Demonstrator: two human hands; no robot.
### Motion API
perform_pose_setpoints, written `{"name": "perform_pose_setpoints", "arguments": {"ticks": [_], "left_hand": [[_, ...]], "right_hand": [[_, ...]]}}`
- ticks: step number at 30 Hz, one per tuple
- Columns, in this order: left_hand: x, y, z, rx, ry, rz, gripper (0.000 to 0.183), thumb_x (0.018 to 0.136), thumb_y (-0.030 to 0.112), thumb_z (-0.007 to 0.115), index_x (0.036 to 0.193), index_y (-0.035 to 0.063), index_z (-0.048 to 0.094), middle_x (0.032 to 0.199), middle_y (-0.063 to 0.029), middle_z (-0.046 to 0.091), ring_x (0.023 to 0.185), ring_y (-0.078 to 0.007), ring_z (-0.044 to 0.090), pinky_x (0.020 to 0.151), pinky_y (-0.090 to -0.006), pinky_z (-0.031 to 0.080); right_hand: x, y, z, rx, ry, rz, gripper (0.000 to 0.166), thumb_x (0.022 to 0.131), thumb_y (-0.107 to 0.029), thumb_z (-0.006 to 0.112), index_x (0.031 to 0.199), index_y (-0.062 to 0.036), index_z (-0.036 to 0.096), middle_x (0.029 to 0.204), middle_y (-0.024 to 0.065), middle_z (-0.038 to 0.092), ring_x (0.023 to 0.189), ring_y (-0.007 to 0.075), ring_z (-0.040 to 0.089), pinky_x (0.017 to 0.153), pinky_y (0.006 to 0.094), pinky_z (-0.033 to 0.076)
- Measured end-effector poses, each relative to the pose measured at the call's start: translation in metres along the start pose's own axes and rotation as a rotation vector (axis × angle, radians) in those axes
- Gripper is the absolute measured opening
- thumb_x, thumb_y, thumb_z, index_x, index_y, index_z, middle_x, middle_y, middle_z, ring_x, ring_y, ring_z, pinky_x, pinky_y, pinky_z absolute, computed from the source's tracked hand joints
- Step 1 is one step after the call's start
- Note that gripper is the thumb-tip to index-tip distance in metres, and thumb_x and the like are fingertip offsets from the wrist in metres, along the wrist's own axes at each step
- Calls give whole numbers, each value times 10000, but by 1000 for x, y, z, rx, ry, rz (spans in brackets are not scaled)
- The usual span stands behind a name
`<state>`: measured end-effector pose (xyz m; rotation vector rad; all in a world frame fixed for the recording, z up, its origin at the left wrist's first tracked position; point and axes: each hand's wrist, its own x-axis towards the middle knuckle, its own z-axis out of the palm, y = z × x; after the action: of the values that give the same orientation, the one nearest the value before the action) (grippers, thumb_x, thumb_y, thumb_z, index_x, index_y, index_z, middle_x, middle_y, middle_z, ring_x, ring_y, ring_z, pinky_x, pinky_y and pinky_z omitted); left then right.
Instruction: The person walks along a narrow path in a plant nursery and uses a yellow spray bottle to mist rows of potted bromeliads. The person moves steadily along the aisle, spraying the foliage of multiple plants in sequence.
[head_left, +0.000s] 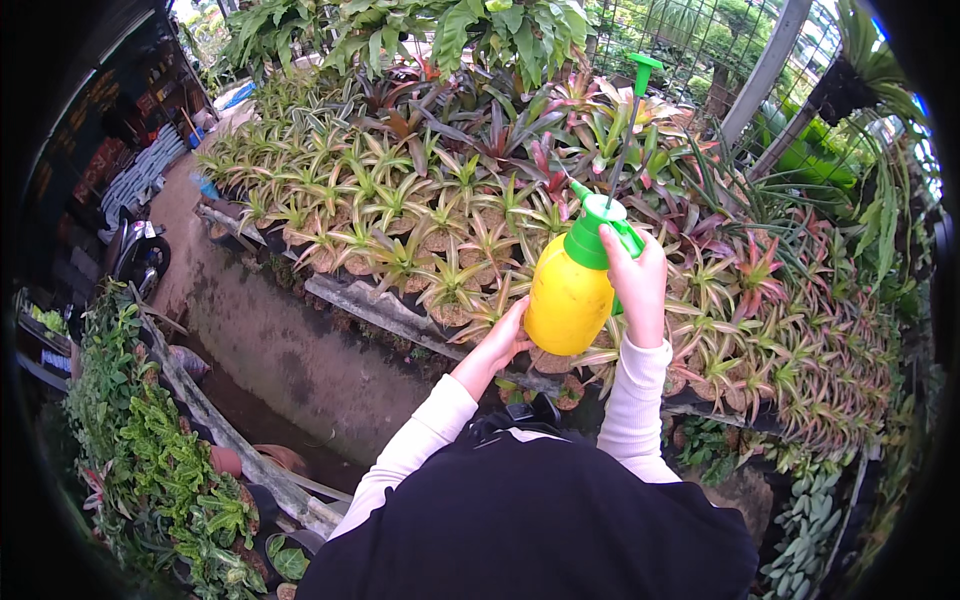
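A pump pressure sprayer with a yellow tank (568, 300) and a green head (589, 236) is held up before me, tilted slightly. My right hand (636, 274) grips the green handle, its thumb lying near the top of the head. Against the lower left side of the tank rests my left hand (508, 337), supporting it; some of its fingers are hidden behind the tank. The pump rod (624, 146) stands pulled far out, topped by a green T-handle (644, 71). A green nozzle (577, 187) points up and left, above potted bromeliads (450, 281).
Rows of bromeliads cover a bench whose grey edge (375, 311) runs in front of me. At left lies a dirt path (277, 360) beside another plant bench (165, 450). A motorcycle (142, 247) is parked farther off. Wire fencing (675, 45) and a slanted post (765, 71) stand behind.
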<state>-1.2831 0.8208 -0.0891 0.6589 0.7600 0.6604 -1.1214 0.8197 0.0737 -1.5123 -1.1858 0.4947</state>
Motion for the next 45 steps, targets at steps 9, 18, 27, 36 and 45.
{"name": "perform_pose_setpoints", "arguments": {"ticks": [9, 18, 27, 36, 45], "left_hand": [[40, -42, 71, 2, -197, -235, 490, 938, 375, 262, 1354, 116, 264, 1328, -149, 346, 1145, -324, 453, 975, -457, 348], [55, -77, 128, 105, -349, -349, 540, 941, 440, 212, 1383, 129, 196, 1375, -173, 284, 1200, -339, 394, 984, -468, 321], [18, -54, 75, 43, -202, -265, 547, 939, 463, 237, 1391, 166, 155, 1356, -198, 307, 1188, -348, 404, 986, -478, 313], [-15, -35, 39, 48, 92, -117, 535, 946, 418, 249, 1363, 84, 212, 1343, -231, 295, 1218, -367, 350, 1009, -455, 289], [13, -69, 105, 108, -133, -296, 506, 946, 405, 285, 1335, 82, 257, 1319, -217, 336, 1189, -337, 389, 986, -434, 316]], "right_hand": [[3, 22, -81, -182, 146, 62, 383, 750, -303, 695, 797, 62, 589, 672, 148, 607, 609, 200, 587, 583, 319, 446], [-11, 49, -144, -197, 299, 22, 262, 792, -234, 671, 784, 16, 592, 563, -18, 515, 445, 35, 412, 409, 206, 302], [-5, 32, -93, -160, 32, 36, 383, 730, -270, 694, 889, 67, 603, 762, 179, 632, 702, 244, 632, 633, 330, 469], [-2, 39, -46, -38, -87, -38, 377, 754, -281, 671, 871, 65, 577, 731, 136, 612, 657, 177, 580, 620, 310, 456], [-20, 70, -140, -169, 169, 220, 382, 744, -282, 675, 857, 73, 591, 715, 192, 623, 683, 279, 629, 621, 353, 468]]}}
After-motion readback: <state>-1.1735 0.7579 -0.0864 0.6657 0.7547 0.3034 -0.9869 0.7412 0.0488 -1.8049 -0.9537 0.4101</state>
